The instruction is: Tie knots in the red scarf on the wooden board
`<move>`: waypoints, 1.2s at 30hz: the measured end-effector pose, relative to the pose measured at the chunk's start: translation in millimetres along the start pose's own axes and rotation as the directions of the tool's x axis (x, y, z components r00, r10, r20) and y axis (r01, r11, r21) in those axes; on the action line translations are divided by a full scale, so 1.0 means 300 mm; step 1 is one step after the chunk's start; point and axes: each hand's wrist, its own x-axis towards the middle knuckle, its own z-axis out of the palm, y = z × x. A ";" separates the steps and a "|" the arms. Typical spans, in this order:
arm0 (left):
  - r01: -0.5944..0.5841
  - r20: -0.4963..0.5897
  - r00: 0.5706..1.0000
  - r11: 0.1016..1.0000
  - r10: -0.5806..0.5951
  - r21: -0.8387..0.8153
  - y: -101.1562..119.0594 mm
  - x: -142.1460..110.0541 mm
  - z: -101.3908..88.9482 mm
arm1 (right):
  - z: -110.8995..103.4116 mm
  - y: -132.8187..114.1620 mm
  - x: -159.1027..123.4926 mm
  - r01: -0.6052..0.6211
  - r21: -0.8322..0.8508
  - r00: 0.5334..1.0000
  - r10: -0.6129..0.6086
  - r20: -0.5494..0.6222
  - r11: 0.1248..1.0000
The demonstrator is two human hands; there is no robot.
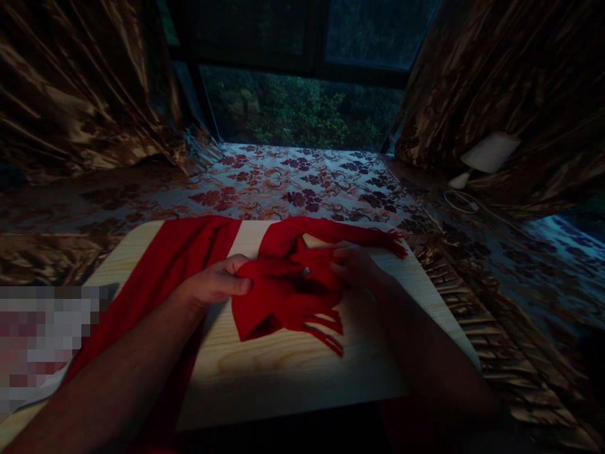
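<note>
Between my hands a red fringed scarf [276, 293] is bunched and folded over the pale wooden table. My left hand [222, 277] pinches its left side, thumb on top. My right hand [352, 265] is closed on the scarf's right part, its fingers partly hidden in shadow. One fringed end hangs toward me below the hands; another stretch with fringe lies along the table's far right edge. A wide length of red cloth [161, 277] runs down the table's left side, under my left forearm. Whether it joins the scarf piece I cannot tell.
The wooden table [255, 362] has rounded far corners. A pixelated patch [42, 353] covers something at its left. Beyond lies a floral-patterned cover [302, 176] before a window, with brown curtains [491, 69] at both sides. A white lamp [489, 152] with a cord stands right.
</note>
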 end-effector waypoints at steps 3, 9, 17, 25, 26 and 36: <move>-0.052 -0.039 0.998 0.998 0.050 -0.037 0.001 -0.028 -0.056 | 0.001 0.004 0.002 0.006 0.037 1.000 -0.006 -0.005 0.999; 0.021 0.082 0.996 0.969 -0.042 0.246 0.036 0.008 -0.038 | -0.003 -0.017 -0.007 0.000 0.147 0.997 0.011 -0.076 0.989; -0.021 -0.109 0.994 1.000 0.020 -0.016 -0.013 0.056 0.016 | -0.018 -0.125 0.007 0.129 0.146 0.930 -0.069 -0.360 0.981; -0.111 -0.048 0.991 0.978 0.121 0.179 -0.015 0.075 0.041 | 0.025 -0.244 0.008 0.226 0.322 0.969 -0.246 0.024 0.920; -0.136 -0.036 0.988 0.957 0.150 0.254 -0.013 0.078 0.043 | 0.038 -0.243 0.009 0.250 0.296 0.960 -0.275 0.046 0.922; -0.141 -0.179 0.956 0.896 0.234 0.420 -0.071 0.120 0.048 | 0.063 -0.214 0.015 0.337 0.249 0.911 -0.381 0.158 0.908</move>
